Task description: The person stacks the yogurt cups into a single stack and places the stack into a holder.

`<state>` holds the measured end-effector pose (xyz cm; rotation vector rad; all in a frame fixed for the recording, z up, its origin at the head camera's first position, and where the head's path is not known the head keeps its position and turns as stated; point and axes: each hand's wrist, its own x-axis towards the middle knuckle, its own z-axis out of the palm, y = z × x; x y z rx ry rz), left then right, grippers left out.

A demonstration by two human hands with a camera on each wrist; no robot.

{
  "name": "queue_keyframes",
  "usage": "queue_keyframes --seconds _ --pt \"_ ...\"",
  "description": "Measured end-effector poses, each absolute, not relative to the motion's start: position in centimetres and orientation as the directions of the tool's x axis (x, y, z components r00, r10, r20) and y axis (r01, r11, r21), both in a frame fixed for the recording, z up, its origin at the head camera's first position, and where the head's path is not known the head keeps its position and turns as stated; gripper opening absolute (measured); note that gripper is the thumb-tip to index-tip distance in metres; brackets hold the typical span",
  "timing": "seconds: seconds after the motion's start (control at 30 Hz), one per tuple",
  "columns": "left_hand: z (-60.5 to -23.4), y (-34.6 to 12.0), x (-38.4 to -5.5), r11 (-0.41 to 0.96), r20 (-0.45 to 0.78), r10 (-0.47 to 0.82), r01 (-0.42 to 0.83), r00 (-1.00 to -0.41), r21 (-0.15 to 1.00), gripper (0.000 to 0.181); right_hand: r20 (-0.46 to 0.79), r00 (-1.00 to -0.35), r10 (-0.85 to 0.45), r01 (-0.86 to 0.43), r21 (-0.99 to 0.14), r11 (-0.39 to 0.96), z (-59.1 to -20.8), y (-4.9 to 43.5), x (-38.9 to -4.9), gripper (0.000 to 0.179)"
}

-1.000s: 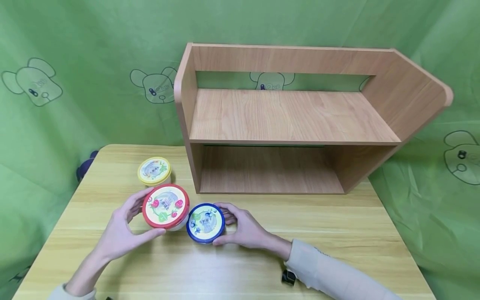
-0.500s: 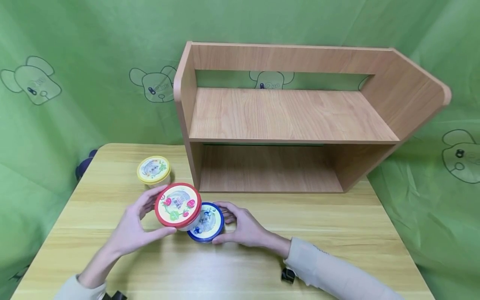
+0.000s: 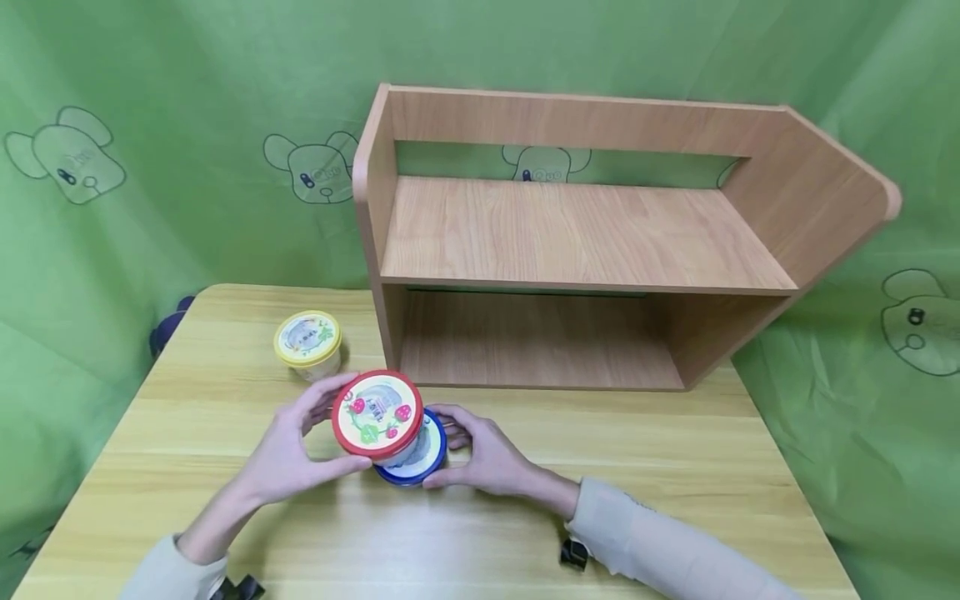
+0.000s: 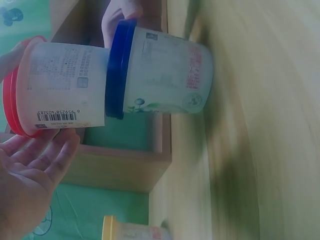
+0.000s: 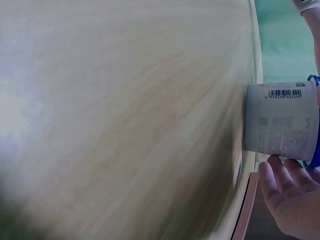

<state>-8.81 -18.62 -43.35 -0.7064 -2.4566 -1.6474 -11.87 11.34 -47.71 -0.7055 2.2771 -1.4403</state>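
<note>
My left hand (image 3: 288,458) grips a red-lidded paper tub (image 3: 377,414) with strawberries on the lid, thumb on the near side and fingers on the far side. That tub is above the blue-lidded tub (image 3: 426,467) and covers much of its lid. In the left wrist view the base of the red-lidded tub (image 4: 70,85) meets or almost meets the blue lid (image 4: 119,70). My right hand (image 3: 487,454) holds the blue-lidded tub from the right between thumb and fingers. The right wrist view shows that tub (image 5: 282,120) upright on the table, fingers against its side.
A yellow-lidded tub (image 3: 309,340) stands at the table's back left, behind my left hand. The two-tier wooden shelf (image 3: 585,233) stands along the back, its left side panel close to the tubs. Green cloth (image 3: 187,167) hangs behind the wooden table (image 3: 637,450).
My left hand has carried the red-lidded tub rightward, from beside the blue-lidded tub to over its lid. My right hand and the blue-lidded tub have hardly moved.
</note>
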Motion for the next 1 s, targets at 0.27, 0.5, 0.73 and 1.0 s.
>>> queue_keyframes --seconds 0.27,0.5,0.73,1.0 --pt "-43.4 -17.7 -9.0 0.29 0.323 0.341 0.425 -0.883 0.857 0.094 -0.038 -0.811 -0.583 -0.21 -0.913 0.351 -47.7 11.3 -11.8 0.09" --pt "-43.4 -17.1 -9.3 0.281 0.317 0.36 0.426 -0.877 0.86 0.093 -0.059 -0.818 -0.572 -0.192 -0.91 0.368 -47.8 11.5 -11.9 0.089" --pt "-43.5 -16.7 -9.5 0.288 0.301 0.372 0.417 -0.878 0.862 0.092 -0.054 -0.816 -0.576 -0.184 -0.92 0.346 -47.8 11.5 -11.8 0.086" --pt "-43.7 -16.6 -9.6 0.283 0.305 0.373 0.421 -0.876 0.862 0.092 -0.06 -0.819 -0.571 -0.176 -0.92 0.349 -47.9 11.5 -11.8 0.086"
